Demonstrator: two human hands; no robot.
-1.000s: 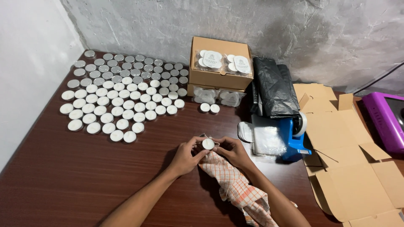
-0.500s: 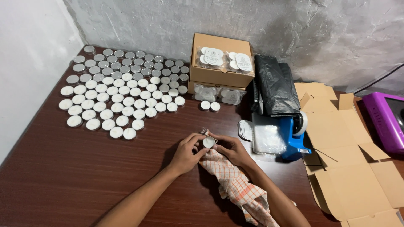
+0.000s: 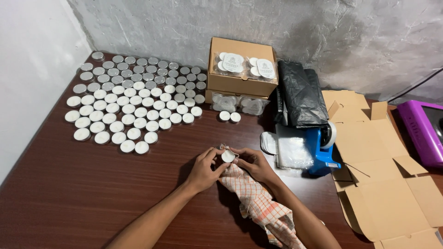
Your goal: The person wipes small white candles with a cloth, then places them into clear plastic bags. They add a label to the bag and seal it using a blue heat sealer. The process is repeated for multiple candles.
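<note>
Dark brown wood formed the table top (image 3: 69,193), and at its far left corner a large batch of small round white tealight candles in metal cups (image 3: 134,101) stood in close rows. Nearer the middle, the left hand (image 3: 203,168) curled its fingers around a single small white tealight candle (image 3: 228,157), held just above the table in front of the person. The right hand (image 3: 254,163) met it from the other side, its fingers pinched on the same candle together with the top of an orange-and-white checked cloth (image 3: 258,207), which trailed down along the right forearm. Behind the hands stood a closed brown cardboard box (image 3: 240,76) with clear packets of candles on its lid. Further right lay a crumpled black plastic bag (image 3: 300,94), a blue tape dispenser (image 3: 323,150) beside clear bags, flattened brown cardboard sheets (image 3: 387,184), and a purple device (image 3: 422,129) at the edge.
</note>
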